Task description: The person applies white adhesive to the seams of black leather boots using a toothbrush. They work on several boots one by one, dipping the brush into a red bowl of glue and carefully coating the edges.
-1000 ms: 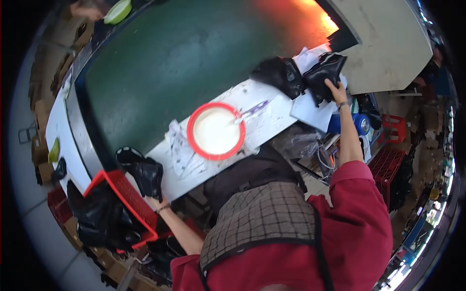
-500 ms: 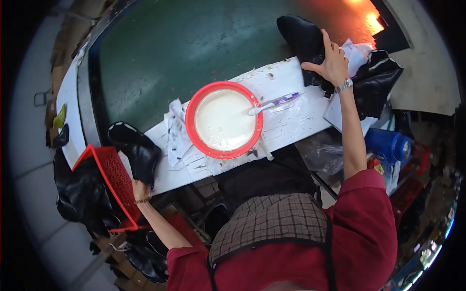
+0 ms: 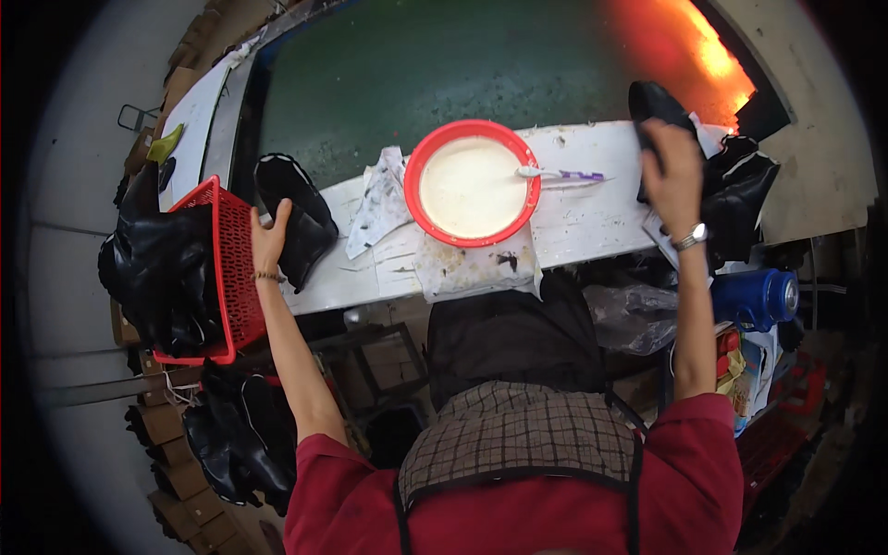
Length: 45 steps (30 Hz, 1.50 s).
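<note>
My left hand (image 3: 269, 240) is beside a black leather boot piece (image 3: 301, 222) at the left end of the white board. Its thumb and fingers are apart, and the hand is between that piece and a red basket (image 3: 237, 277). Blurred by motion, my right hand (image 3: 674, 176) is over another black boot piece (image 3: 659, 100) at the board's right end; its grip is not clear. Between the hands stands a red bowl (image 3: 413, 190) of creamy white liquid. A white and purple toothbrush (image 3: 575, 176) rests on its rim.
Black leather pieces (image 3: 166, 268) fill the basket, and more (image 3: 740, 199) lie at the right. A stained cloth (image 3: 379, 205) is left of the bowl. Beyond the board runs a green belt (image 3: 444, 65) with an orange glow (image 3: 712, 55). A blue flask (image 3: 754, 298) is lower right.
The view has shifted, so the bowl appears farther right and higher. My left fingers have spread beside the left boot piece. My right hand has moved and blurred over the right one.
</note>
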Motion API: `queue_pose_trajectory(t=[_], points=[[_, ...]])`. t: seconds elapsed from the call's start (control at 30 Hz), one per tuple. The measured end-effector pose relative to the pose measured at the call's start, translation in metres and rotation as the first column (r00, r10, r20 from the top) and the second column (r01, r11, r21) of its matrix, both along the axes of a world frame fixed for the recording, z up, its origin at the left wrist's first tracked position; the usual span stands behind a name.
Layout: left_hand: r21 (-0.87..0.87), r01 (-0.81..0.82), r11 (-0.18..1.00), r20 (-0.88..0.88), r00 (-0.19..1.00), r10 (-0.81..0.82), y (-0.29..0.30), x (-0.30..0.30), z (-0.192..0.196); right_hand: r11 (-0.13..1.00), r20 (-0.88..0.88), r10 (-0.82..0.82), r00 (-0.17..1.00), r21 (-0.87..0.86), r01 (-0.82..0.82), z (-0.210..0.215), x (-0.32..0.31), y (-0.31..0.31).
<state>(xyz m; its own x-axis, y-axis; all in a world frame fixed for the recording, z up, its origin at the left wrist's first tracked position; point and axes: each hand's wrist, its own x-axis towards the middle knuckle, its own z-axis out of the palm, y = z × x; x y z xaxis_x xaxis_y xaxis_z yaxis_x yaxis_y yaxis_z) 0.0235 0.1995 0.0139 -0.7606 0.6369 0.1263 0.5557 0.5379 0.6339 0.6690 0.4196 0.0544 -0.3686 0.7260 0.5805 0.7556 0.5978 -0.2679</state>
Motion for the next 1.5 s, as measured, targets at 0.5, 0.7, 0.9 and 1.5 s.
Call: queue_pose_trajectory(t=[0.5, 0.7, 0.9, 1.5], points=[[0.467, 0.036, 0.884, 0.391, 0.888, -0.243, -0.062, 0.106, 0.080, 0.982, 0.044, 0.116, 0.992, -0.157, -0.107, -0.004, -0.108, -0.062], [0.419, 0.131, 0.898, 0.666, 0.628, -0.402, -0.087, 0.162, 0.097, 0.979, 0.231, 0.200, 0.952, -0.084, -0.185, 0.005, -0.122, -0.052], [0.417, 0.292, 0.861, 0.741, 0.439, -0.508, -0.049, 0.200, 0.111, 0.980, -0.011, 0.182, 0.983, -0.077, -0.182, 0.031, -0.125, -0.055], [0.178, 0.533, 0.827, 0.699, 0.522, -0.488, 0.015, 0.223, 0.144, 0.813, -0.267, 0.518, 0.813, -0.142, -0.565, 0.057, -0.149, -0.024]])
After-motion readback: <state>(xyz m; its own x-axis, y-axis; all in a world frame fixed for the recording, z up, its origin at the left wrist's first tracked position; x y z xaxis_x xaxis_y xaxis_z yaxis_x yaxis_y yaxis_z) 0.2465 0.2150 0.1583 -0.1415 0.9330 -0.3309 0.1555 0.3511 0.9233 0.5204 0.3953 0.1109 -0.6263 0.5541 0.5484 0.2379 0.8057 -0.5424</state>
